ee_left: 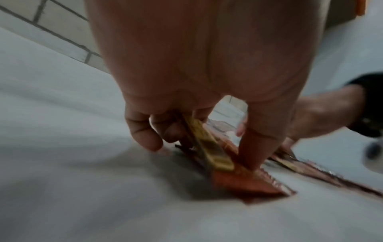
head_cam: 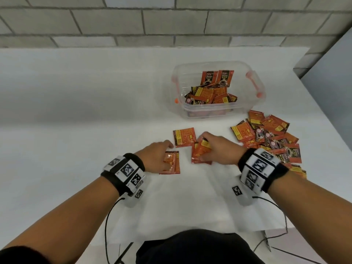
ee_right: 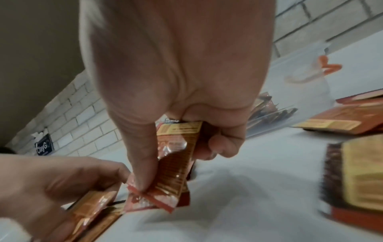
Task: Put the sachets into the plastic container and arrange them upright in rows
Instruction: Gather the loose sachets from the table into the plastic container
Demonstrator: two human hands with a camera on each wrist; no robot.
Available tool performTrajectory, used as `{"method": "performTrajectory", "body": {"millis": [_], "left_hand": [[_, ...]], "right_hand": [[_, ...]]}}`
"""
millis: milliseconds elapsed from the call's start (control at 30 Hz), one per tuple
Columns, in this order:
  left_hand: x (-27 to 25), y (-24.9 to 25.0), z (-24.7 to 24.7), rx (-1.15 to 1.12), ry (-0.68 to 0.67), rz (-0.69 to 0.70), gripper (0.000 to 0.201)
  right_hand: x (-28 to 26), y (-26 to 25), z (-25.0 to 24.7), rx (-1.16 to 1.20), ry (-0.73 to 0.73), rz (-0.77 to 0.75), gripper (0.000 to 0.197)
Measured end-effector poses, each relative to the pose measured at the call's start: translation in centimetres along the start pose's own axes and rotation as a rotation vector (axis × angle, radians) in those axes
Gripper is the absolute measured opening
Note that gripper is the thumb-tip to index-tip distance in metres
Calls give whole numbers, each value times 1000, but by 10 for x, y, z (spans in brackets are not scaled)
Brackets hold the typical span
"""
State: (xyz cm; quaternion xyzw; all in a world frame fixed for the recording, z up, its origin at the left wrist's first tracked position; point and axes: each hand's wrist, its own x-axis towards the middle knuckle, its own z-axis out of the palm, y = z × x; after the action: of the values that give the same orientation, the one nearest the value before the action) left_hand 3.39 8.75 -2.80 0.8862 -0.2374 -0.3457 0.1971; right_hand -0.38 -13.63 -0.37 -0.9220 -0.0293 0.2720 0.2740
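A clear plastic container with orange handles stands at the back right of the table. It holds several red and orange sachets, two of them upright at its far wall and the others lying loose. My left hand pinches a small stack of sachets resting on the table, with the thumb on top. My right hand grips a few sachets between thumb and curled fingers, tilted just above the table. One sachet lies flat between my hands and the container.
A loose pile of sachets lies on the right side of the white table, close to its right edge. A grey block wall runs behind the table. Cables hang from both wrist bands.
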Motion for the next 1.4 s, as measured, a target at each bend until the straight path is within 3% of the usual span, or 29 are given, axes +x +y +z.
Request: {"method": "performTrajectory", "body": {"millis": [67,200,367,500,633,800,900,1000,1133,1233,1400], "left_hand": [[2,0,5,127,36,-32,62],[5,2,8,262,111,-40,48],[5,6,8,220,138,-23,35],[7,17,6,148,104,12,28],[13,23,3,51,65,30,29],[17,27,-9,-100,64,30,35],[32,31,-21,-75,129,-13,50],[52,35,-27,89,141,-92,69],[66,40,-16,345,108,-160,61],[69,44,-15,372,124,-202,62],[68,86,-12,238,132,-52,38]], "right_hand": [[21,-9,2,13,12,4,60],[57,-19,14,-96,29,38,89],[59,-19,18,-270,145,79,67],[53,-14,16,-220,184,27,60],[40,-2,12,-43,234,-10,46],[-2,28,-2,302,309,60,39],[-35,58,-11,415,346,129,37],[-67,96,-17,560,389,232,37],[-100,138,-19,577,484,334,44],[-114,157,-15,569,515,384,51],[-122,172,-3,561,592,463,49]]}}
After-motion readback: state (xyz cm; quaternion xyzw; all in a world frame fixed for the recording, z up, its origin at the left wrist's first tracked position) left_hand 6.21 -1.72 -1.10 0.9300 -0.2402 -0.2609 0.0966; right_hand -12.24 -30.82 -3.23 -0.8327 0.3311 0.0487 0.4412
